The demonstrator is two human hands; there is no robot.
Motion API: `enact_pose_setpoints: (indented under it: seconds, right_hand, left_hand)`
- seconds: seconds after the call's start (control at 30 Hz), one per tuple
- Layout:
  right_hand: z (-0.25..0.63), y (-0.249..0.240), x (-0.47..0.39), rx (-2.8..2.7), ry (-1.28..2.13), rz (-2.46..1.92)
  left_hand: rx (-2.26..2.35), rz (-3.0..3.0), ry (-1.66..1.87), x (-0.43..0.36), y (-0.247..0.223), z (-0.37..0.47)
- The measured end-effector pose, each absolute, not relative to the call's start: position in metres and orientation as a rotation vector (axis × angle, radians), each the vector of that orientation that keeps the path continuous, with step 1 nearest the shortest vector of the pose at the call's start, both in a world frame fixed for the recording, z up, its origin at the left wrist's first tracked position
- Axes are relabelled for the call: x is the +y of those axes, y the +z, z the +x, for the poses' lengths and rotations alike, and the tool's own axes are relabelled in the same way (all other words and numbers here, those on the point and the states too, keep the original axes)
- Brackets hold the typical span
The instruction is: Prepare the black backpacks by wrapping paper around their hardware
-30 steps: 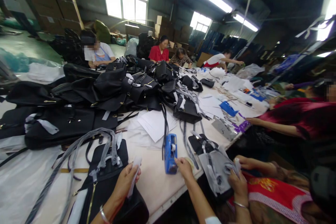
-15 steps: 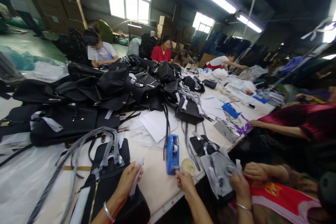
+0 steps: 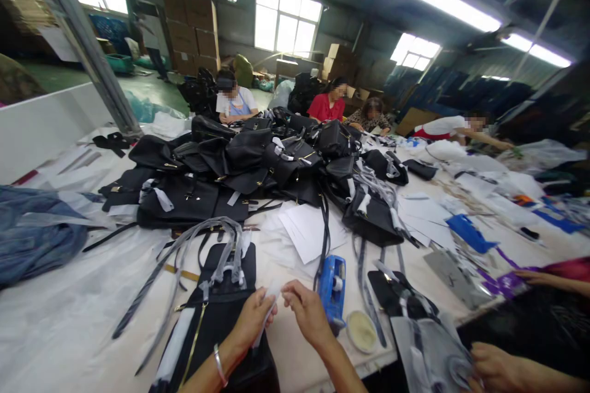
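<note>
My left hand (image 3: 252,318) is closed around a folded white wrapping strip (image 3: 271,298), held over a black bag (image 3: 230,344) with a gold zip. Fingers bent in a pinch, my right hand (image 3: 304,310) is at the strip's upper end; anything between its fingertips is too small to make out. A blue tape dispenser (image 3: 332,288) stands just to the right of this hand, beside a round tub of pale yellowish contents (image 3: 362,330). Plastic-wrapped straps (image 3: 184,258) lie looped over the bag's top, and a white wrapped piece (image 3: 175,344) runs along its left side.
A heap of black bags (image 3: 239,159) covers the table's middle, with white sheets (image 3: 306,230) in front. Right of me, a co-worker's hand (image 3: 493,365) is at another wrapped bag (image 3: 421,344). Denim cloth (image 3: 37,233) lies left. Several people sit across the table.
My right hand has left the tape dispenser's front end and come left to the white strip in my left hand. The view has turned left.
</note>
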State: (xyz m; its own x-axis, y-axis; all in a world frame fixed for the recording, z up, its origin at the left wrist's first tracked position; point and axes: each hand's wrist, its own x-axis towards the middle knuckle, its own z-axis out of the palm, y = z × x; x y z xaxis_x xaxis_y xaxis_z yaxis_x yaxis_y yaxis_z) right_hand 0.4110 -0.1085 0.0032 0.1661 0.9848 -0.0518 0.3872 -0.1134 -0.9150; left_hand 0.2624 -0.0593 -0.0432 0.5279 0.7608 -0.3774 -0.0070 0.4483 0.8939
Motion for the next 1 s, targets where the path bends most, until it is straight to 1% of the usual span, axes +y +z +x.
enact_pose_setpoints:
  seconds: [0.13,0.27,0.37,0.5,0.6,0.67,0.77,0.9,1.0]
  right_hand:
    - [0.411,0.005,-0.087,-1.585,0.891,-1.598]
    - [0.418,-0.005,-0.079,-1.616,0.947,-1.599]
    - [0.416,-0.021,-0.074,-1.394,1.137,-1.505]
    - [0.402,-0.056,-0.073,-0.981,1.320,-1.412]
    - [0.399,-0.073,-0.074,-0.881,1.400,-1.339]
    - [0.403,-0.072,-0.075,-0.919,1.368,-1.360]
    - [0.413,-0.057,-0.074,-0.956,1.295,-1.421]
    - [0.413,-0.037,-0.069,-1.086,1.405,-1.417]
    - [0.408,-0.031,-0.063,-1.205,1.383,-1.464]
  left_hand:
    - [0.883,1.014,0.590,-0.057,-0.042,0.258]
    - [0.788,0.937,0.591,-0.054,-0.035,0.251]
    - [0.670,0.758,0.589,-0.051,-0.029,0.247]
    - [0.537,0.454,0.525,-0.044,-0.028,0.245]
    - [0.507,0.335,0.496,-0.041,-0.033,0.245]
    - [0.524,0.334,0.515,-0.042,-0.036,0.246]
    - [0.599,0.478,0.553,-0.045,-0.040,0.250]
    - [0.750,0.813,0.598,-0.050,-0.047,0.264]
    - [0.844,0.876,0.587,-0.053,-0.048,0.268]
